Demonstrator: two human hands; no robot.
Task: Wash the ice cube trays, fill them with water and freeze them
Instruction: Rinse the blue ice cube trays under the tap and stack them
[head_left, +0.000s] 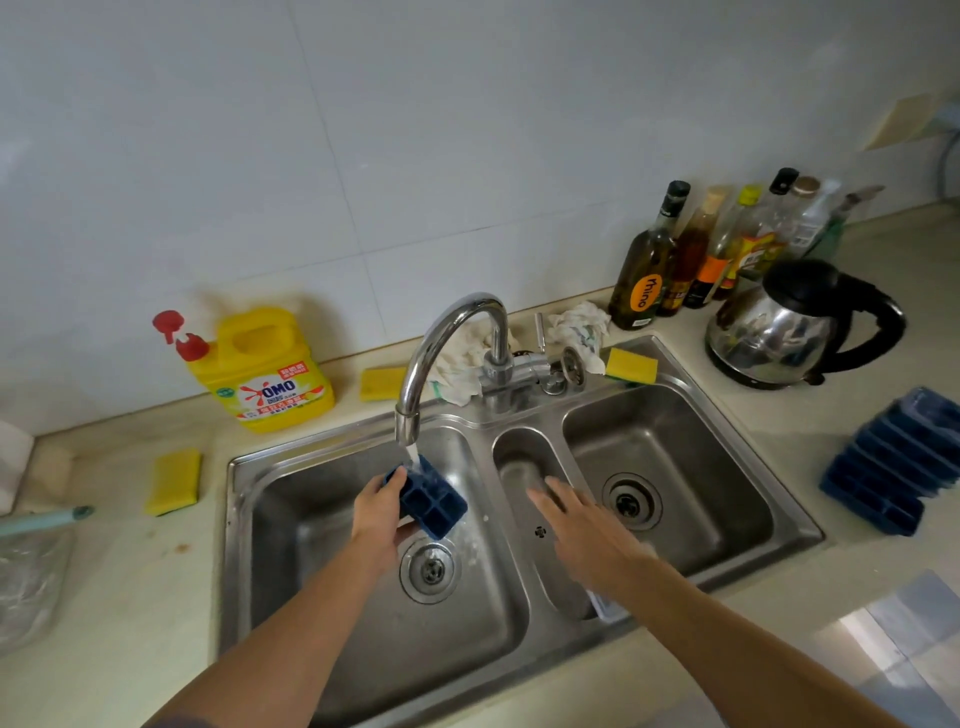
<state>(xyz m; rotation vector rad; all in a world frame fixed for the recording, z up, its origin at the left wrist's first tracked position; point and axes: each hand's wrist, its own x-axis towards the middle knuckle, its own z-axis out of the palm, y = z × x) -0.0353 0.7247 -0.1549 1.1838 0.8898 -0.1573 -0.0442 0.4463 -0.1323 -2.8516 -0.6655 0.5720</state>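
Note:
My left hand grips a small dark blue ice cube tray over the left basin of the steel sink. The tray is tilted, its compartments facing me, right under the spout of the tap, and water runs onto it. My right hand hovers over the narrow middle basin with its fingers straight and spread, holding nothing; it looks motion-blurred. A stack of several more dark blue ice cube trays lies on the counter to the right of the sink.
A yellow dish soap jug stands behind the sink at left. Yellow sponges lie around the sink. A kettle, several bottles and rags sit at the back right.

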